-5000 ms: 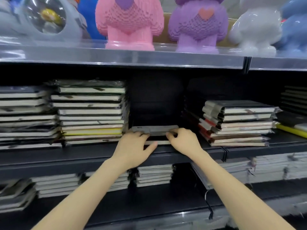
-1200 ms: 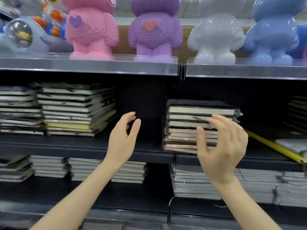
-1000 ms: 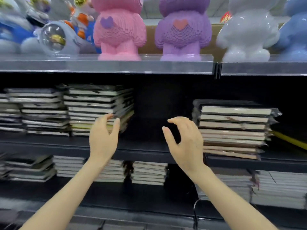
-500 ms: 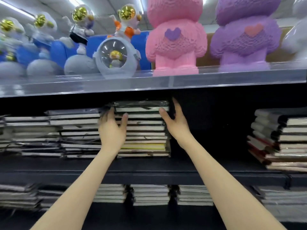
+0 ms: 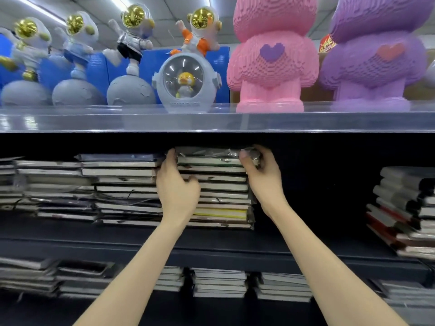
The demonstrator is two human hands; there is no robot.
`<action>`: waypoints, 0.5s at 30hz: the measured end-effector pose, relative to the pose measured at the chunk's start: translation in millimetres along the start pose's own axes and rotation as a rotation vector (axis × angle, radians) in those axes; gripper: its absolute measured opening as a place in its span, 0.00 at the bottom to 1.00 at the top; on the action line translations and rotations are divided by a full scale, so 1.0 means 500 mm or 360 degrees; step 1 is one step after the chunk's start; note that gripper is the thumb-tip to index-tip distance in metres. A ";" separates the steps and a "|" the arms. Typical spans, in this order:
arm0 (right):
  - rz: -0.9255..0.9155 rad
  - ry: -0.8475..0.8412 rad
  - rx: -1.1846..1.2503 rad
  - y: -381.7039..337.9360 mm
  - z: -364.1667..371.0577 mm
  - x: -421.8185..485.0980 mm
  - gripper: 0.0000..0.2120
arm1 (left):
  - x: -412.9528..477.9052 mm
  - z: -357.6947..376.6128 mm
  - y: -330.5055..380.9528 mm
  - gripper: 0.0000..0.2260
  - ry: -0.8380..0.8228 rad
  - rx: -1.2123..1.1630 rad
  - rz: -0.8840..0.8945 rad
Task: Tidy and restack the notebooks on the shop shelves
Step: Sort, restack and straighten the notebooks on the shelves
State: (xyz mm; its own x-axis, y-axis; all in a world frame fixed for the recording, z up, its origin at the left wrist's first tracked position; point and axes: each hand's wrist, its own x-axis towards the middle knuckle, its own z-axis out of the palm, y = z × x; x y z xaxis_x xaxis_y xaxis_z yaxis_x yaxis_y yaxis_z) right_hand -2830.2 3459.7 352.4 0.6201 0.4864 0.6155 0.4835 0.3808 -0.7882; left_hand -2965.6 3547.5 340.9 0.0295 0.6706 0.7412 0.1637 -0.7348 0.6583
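Gripping one stack [image 5: 219, 191] of notebooks with both hands, I have it between my palms on the middle shelf [image 5: 211, 245], a little right of the shelf's middle. My left hand [image 5: 176, 189] is on the stack's left side: the fingers reach up and back along that side and the thumb is curled onto the front edges. My right hand [image 5: 263, 175] holds the top right corner, thumb on the front and fingers curled round the right side. The stack sits flat on the shelf and counts roughly ten notebooks; the edges blur, so I cannot tell exactly. Its top one is in crinkled clear film, and one yellow notebook [image 5: 221, 213] lies near the bottom.

Two more stacks stand left of it, one just beside it [image 5: 124, 189] and one further left [image 5: 47, 189], both uneven. One slumped stack [image 5: 404, 212] stands well apart on the right. On the lower shelf I count about six low stacks [image 5: 219, 283], blurred at both ends.

On the top shelf [image 5: 211, 121], behind its clear rail, are four astronauts [image 5: 202, 31]: three on grey moons [image 5: 130, 90], one on a round pod [image 5: 187, 83]. Right of them stand two block bears, one pink [image 5: 270, 55] and one purple [image 5: 374, 55].
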 end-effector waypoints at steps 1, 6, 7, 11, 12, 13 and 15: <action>-0.0029 0.0011 0.0007 -0.007 -0.009 -0.011 0.22 | -0.009 -0.008 0.005 0.29 -0.0018 -0.0041 0.0015; 0.0157 -0.0042 0.0370 -0.053 -0.074 -0.046 0.13 | -0.031 -0.089 0.036 0.17 -0.0162 -0.0948 -0.0382; 0.0302 -0.0059 0.0504 -0.069 -0.082 -0.042 0.11 | -0.018 -0.101 0.043 0.15 -0.0241 -0.1110 -0.0549; 0.0713 0.0025 0.0813 -0.121 -0.093 -0.009 0.03 | 0.042 -0.113 0.073 0.28 -0.0563 -0.1399 -0.1010; 0.0741 0.0062 0.0799 -0.128 -0.089 -0.005 0.03 | 0.047 -0.112 0.082 0.29 -0.0572 -0.1387 -0.1042; 0.0757 0.0064 0.0758 -0.129 -0.082 -0.002 0.08 | 0.049 -0.112 0.089 0.29 -0.0577 -0.1354 -0.1062; 0.0825 0.0040 0.0714 -0.124 -0.067 -0.001 0.15 | 0.048 -0.109 0.094 0.28 -0.0614 -0.1331 -0.1083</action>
State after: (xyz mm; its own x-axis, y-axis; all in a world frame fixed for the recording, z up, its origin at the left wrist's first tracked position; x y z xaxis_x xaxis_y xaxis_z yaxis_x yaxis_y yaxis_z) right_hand -2839.9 3409.6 401.1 0.7191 0.6775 0.1546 -0.1789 0.3955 -0.9009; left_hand -3010.8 3523.6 397.0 0.5102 0.8357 0.2033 -0.4414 0.0516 0.8958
